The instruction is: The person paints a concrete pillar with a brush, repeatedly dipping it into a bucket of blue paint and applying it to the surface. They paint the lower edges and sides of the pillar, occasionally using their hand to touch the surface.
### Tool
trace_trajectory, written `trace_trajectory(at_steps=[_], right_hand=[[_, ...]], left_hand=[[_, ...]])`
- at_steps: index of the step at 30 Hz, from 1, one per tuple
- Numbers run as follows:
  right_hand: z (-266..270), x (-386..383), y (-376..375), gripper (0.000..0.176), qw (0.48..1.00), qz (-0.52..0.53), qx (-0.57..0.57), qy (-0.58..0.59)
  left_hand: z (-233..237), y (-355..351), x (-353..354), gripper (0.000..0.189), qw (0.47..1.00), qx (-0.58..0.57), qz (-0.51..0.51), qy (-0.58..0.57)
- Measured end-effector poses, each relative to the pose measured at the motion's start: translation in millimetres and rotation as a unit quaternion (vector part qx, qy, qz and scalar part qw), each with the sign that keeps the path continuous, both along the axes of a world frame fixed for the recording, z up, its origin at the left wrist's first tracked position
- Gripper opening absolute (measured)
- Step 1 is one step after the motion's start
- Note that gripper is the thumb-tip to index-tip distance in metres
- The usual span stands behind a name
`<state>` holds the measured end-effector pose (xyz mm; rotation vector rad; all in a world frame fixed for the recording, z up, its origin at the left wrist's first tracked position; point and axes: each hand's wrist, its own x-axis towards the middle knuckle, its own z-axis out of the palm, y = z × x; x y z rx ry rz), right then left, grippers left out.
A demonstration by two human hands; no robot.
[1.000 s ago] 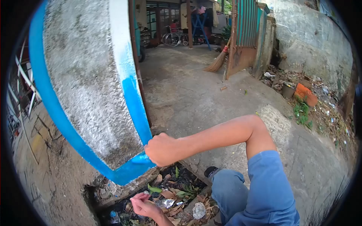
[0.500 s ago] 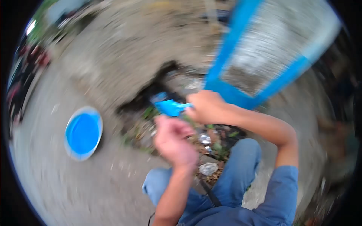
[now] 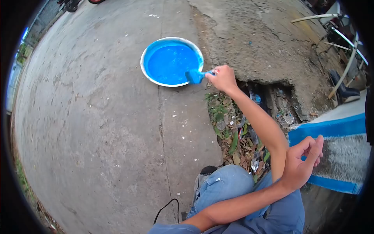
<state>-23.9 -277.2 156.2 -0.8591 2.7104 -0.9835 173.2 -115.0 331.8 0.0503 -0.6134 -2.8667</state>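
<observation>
From where I stand, the bowl (image 3: 142, 64) of blue paint (image 3: 169, 61) sits on the ground (image 3: 117, 128) near twelve o'clock. Over its right rim hangs the brush (image 3: 194, 77); whether it touches, I can't tell. At one o'clock the right hand (image 3: 224, 78) has its grip closed round the handle. This looks like the loading step; a dip would call for a steady wrist and lowered bristles. Towards four o'clock, the left hand (image 3: 297, 168) has its grip part open, fingers curled, holding nothing, before the blue-edged pillar (image 3: 346, 156).
</observation>
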Motion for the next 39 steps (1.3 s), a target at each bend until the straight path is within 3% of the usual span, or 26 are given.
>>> trace_trajectory(at_steps=[3,7,16,20,23,26,29,30,32,33,34,35,37,38,39], right_hand=[[-36,-13,-49,0.031,0.998,-0.042,-0.034,0.018],[-64,-16,-91,0.030,0.995,-0.077,-0.049,0.035],[-100,-37,-120,0.026,0.995,-0.078,-0.042,0.038],[-111,-46,-123,0.025,0.993,-0.074,-0.088,0.025],[-123,-53,-124,0.025,0.994,-0.080,-0.074,0.002],[-114,-58,-127,0.029,0.996,0.000,0.065,-0.068],[-114,-62,-124,0.029,0.999,0.003,0.014,-0.050],[-120,-65,-123,0.028,0.998,-0.035,-0.046,-0.006],[-98,-66,-109,0.027,0.992,-0.097,-0.080,-0.026],[-86,-65,-101,0.027,0.981,-0.154,-0.111,-0.049],[-83,-73,-91,0.024,0.954,-0.120,-0.186,-0.202],[-81,-78,-75,0.024,0.953,-0.126,-0.193,-0.198],[-54,-71,-30,0.018,0.817,-0.125,-0.373,-0.422],[-44,-67,-6,0.018,0.817,-0.132,-0.383,-0.411],[-36,-61,19,0.019,0.742,-0.145,-0.457,-0.469]], left_hand=[[-6,-35,-14,0.038,0.994,0.093,-0.020,-0.051],[-21,-73,-26,0.044,0.987,0.142,0.043,-0.064],[-34,-104,-38,0.041,0.977,0.192,0.094,-0.015],[-35,-111,-41,0.046,0.976,0.187,0.099,-0.058],[-36,-115,-41,0.045,0.970,0.206,0.112,-0.055],[-36,-122,-43,0.045,0.968,0.218,0.119,-0.042],[-38,-122,-45,0.043,0.968,0.222,0.117,-0.034],[-38,-119,-45,0.043,0.966,0.226,0.120,-0.035],[-35,-112,-46,0.043,0.964,0.233,0.121,-0.036],[-34,-107,-46,0.044,0.961,0.248,0.106,-0.052],[-32,-103,-45,0.044,0.959,0.261,0.089,-0.068],[-30,-100,-45,0.044,0.961,0.256,0.081,-0.067],[-27,-93,-44,0.044,0.960,0.258,0.063,-0.085],[-25,-90,-43,0.044,0.963,0.254,0.048,-0.082],[-24,-88,-42,0.044,0.964,0.246,0.055,-0.089]])
